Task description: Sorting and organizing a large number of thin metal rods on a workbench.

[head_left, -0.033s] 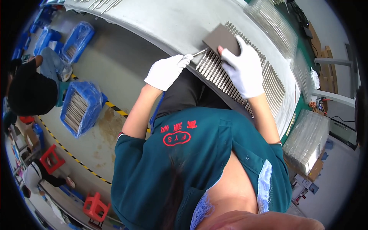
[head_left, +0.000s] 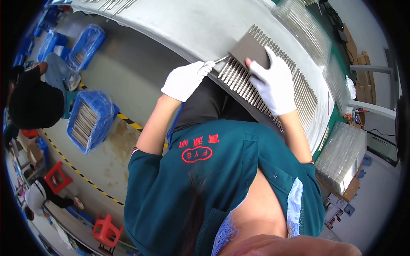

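A long row of thin metal rods [head_left: 299, 98] lies side by side on the grey table [head_left: 192, 25]. A flat grey block [head_left: 245, 50] rests on top of the rods. My right hand [head_left: 273, 83], in a white glove, grips the block from above, with the thumb at its near edge. My left hand [head_left: 185, 80], also gloved in white, pinches a single thin metal rod [head_left: 222, 59] at its fingertips. The rod's tip points at the block's near left corner.
Two blue crates of metal rods [head_left: 87, 121] [head_left: 87, 47] stand on the floor at left, near a seated person in black [head_left: 34, 102]. Stacks of clear plastic trays [head_left: 344, 158] [head_left: 303, 25] flank the table. Red stools [head_left: 55, 177] and yellow-black floor tape [head_left: 128, 120] lie lower left.
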Motion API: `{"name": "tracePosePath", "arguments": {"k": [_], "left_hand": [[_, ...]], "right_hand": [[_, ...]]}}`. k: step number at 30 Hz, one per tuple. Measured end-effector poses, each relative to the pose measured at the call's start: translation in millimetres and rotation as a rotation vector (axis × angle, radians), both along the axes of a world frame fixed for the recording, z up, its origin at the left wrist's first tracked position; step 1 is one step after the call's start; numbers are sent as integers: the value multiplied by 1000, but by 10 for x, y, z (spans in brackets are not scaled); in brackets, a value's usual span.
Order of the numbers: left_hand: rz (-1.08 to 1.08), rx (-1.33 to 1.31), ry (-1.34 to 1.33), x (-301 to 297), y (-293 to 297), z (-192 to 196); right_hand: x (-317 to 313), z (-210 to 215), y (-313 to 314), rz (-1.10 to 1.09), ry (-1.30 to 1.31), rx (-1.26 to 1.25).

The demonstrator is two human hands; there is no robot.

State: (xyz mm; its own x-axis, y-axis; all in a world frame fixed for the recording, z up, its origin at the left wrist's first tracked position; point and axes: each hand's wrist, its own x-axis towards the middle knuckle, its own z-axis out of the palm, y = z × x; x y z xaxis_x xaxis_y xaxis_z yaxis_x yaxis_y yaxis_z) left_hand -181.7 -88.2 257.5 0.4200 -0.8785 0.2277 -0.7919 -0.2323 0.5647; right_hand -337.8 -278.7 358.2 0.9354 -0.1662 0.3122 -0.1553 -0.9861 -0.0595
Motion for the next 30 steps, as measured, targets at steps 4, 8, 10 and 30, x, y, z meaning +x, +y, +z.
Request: {"name": "tracePosePath", "arguments": {"k": [4,8,10,30], "left_hand": [[20,52,-6,0,-10,-3],[7,-35,-117,0,39,-12],[-7,-49,25,4,2,54],[67,-56,310,16,-175,-76]], "right_hand": [[-425,54,-19,-38,106,28],[-369,160,65,-59,74,69],[-219,209,93,-30,70,45],[213,-194,-178,8,46,-73]]}}
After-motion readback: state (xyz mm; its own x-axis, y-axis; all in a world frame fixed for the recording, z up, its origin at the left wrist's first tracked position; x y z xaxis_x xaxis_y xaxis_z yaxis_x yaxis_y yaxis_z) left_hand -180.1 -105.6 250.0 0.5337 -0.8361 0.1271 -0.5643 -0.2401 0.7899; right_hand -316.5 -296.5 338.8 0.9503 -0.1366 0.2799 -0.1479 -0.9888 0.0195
